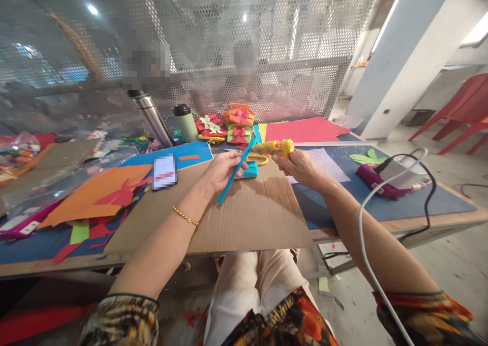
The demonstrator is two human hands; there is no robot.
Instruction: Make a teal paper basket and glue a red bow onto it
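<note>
Patterned sleeves (122, 318) and white trousers (244, 290) sit closest to my head camera, with a white cable (364, 239) looping past the right arm. Ahead, a sheet of cardboard (259, 219) covers the near middle of the table (366, 203). Over it my left hand (221, 172), a gold bracelet (185, 216) at its wrist, pinches a blue strip (229, 187) between thumb and fingers; the strip slants up to the right. My right hand (301, 167) has its fingers curled round a yellow tool (269, 147), whose left end meets the strip's upper part in view, though I cannot tell whether they touch. Just below the tool I see a yellow loop (263, 159) and, on the cardboard beside the left fingertips, a blue piece (250, 170).

Left of the hands lie a phone (164, 172), a blue sheet (137, 157) bearing an orange strip (189, 158), and an orange sheet (87, 196). Bow-trimmed boxes (239, 116) are stacked beyond, next to a green bottle (186, 125) and a steel flask (154, 118). To the right I see a red sheet (305, 130), a lilac sheet (326, 165) and a purple power strip (394, 189). Perforated mesh (297, 46) rises behind.
</note>
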